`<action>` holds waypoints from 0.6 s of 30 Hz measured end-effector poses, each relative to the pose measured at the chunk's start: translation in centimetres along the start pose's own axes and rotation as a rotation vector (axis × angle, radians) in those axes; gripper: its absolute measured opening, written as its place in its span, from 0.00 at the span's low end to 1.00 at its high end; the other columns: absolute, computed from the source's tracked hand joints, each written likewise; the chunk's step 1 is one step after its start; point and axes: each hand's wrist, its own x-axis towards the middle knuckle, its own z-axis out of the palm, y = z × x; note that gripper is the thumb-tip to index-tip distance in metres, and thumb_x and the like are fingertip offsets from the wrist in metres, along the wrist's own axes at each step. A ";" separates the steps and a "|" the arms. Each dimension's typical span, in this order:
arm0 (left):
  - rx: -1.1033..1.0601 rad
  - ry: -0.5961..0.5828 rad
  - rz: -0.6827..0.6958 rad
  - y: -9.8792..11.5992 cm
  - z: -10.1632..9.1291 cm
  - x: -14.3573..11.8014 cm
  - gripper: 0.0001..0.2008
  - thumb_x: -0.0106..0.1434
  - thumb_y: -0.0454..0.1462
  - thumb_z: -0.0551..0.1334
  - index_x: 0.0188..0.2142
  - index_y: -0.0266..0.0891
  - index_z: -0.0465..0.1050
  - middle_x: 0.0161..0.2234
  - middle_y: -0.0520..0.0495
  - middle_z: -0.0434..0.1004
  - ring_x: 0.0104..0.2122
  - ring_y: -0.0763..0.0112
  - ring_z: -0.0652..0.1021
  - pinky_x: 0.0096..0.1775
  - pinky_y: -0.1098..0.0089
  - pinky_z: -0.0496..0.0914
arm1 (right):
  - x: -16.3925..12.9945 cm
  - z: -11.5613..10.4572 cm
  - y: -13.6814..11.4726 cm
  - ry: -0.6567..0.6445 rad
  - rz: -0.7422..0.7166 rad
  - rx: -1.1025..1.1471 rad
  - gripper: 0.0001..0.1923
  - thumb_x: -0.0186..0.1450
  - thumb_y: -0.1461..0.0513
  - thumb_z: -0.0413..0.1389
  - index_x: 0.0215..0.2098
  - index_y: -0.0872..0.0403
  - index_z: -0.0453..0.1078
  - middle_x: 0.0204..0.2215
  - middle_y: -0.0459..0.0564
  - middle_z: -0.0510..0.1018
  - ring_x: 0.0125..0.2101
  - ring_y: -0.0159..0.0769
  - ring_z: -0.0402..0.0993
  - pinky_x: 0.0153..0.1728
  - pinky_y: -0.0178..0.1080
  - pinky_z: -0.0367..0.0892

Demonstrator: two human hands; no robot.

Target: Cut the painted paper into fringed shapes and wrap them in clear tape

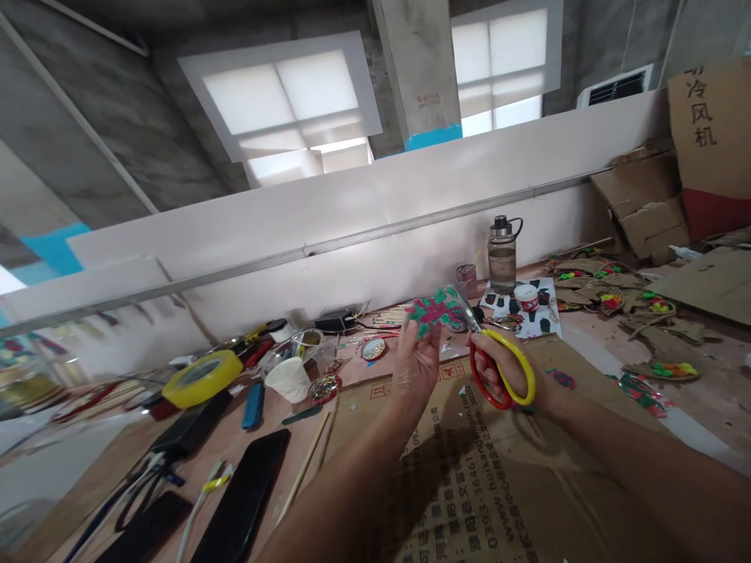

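Note:
Pinched in my left hand (418, 363) is a thin sheet painted with a magenta and green pattern (435, 311), held up above the cardboard. My right hand (498, 363) grips a pair of scissors (524, 375) with one red and one yellow handle. Their blades point up and away, meeting the sheet's right edge; whether they are closed on it I cannot make out. Beneath both hands lies a printed cardboard sheet (458, 485). A small painted cutout (562, 379) rests on it near my right wrist.
Along the wall stand a water bottle (502, 262) and a white paint jar (526, 297). To the left are a paper cup (288, 380), a bead dish (325, 388), yellow tape (203, 378) and a black phone (243, 496). Twine bundles (662, 336) lie at right.

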 end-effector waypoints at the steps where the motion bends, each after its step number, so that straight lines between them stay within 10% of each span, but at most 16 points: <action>1: 0.002 -0.015 0.011 -0.1 0.0 -0.2 0.10 0.59 0.33 0.71 0.41 0.41 0.76 0.41 0.49 0.84 0.39 0.73 0.82 0.50 0.68 0.75 | 0.0 0.1 0.2 -0.011 0.009 0.034 0.24 0.64 0.41 0.54 0.22 0.48 0.59 0.12 0.41 0.62 0.11 0.30 0.57 0.12 0.34 0.55; 18: 0.073 0.167 -0.050 -0.8 1.6 -1.3 0.08 0.55 0.30 0.72 0.27 0.38 0.74 0.26 0.53 0.81 0.29 0.74 0.81 0.41 0.72 0.75 | 0.0 1.5 1.3 -0.117 0.161 0.166 0.21 0.62 0.40 0.54 0.27 0.46 0.62 0.13 0.41 0.63 0.13 0.32 0.57 0.13 0.37 0.55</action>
